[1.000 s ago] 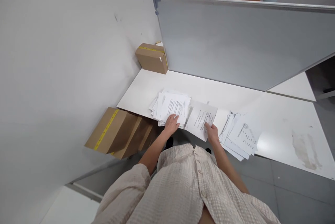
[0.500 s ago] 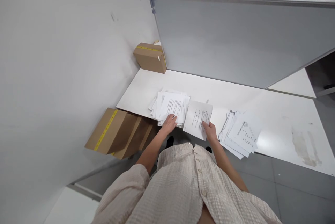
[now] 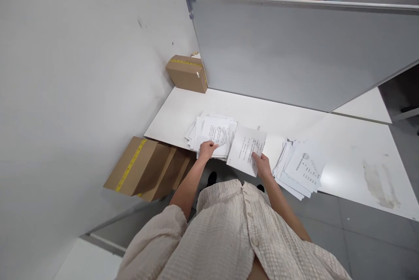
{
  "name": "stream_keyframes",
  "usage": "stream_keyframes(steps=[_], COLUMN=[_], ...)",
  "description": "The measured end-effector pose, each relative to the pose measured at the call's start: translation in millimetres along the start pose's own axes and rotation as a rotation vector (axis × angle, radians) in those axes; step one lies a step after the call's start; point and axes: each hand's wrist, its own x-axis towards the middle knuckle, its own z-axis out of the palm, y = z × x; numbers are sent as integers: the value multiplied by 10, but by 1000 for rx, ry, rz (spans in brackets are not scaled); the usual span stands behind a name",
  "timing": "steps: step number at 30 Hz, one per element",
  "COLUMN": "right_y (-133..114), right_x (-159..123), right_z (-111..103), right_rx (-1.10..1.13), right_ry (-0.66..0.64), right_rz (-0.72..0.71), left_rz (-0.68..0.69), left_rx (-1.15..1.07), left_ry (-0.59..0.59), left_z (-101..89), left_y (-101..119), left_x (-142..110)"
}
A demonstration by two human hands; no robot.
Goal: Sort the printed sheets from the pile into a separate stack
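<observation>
On the left, a loose pile of printed paper (image 3: 214, 122) lies at the front edge of the white table. My left hand (image 3: 207, 150) is closed at the pile's near side, pinching the top sheet, whose lower part looks bent up. With thumb on top, my right hand (image 3: 262, 165) grips a printed sheet of paper (image 3: 242, 146) by its right side. That sheet is tilted over the table edge; whether more sheets lie under it, I cannot tell. Right of this hand, a second fanned stack of paper (image 3: 303, 166) overhangs the front edge.
A grey partition board (image 3: 278, 53) stands along the back of the white table (image 3: 347, 153). One cardboard box (image 3: 187, 77) sits in the far left corner. Several brown cartons (image 3: 131, 166) are below the table's left end, beside the wall (image 3: 81, 74).
My left hand has moved slightly left and up, from lying spread on the pile to pinching its top sheet. My right hand keeps its sheet, nearly still.
</observation>
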Motion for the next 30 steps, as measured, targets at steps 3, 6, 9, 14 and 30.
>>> stream_keyframes(steps=[3, 6, 9, 14, 30], right_y=[8, 6, -24, -38, 106], right_x=[7, 25, 61, 172, 219], right_z=[5, 8, 1, 101, 377], right_rx=[3, 21, 32, 40, -109], right_ry=[-11, -10, -38, -149, -255], right_rz=[7, 3, 5, 62, -109], left_rz=[-9, -30, -55, 86, 254], left_rx=[-170, -328, -421, -344, -218], left_ry=[31, 28, 98, 206, -146], left_z=[-8, -23, -102, -274, 295], left_y=[8, -19, -15, 200, 246], left_x=[21, 40, 41, -136, -689])
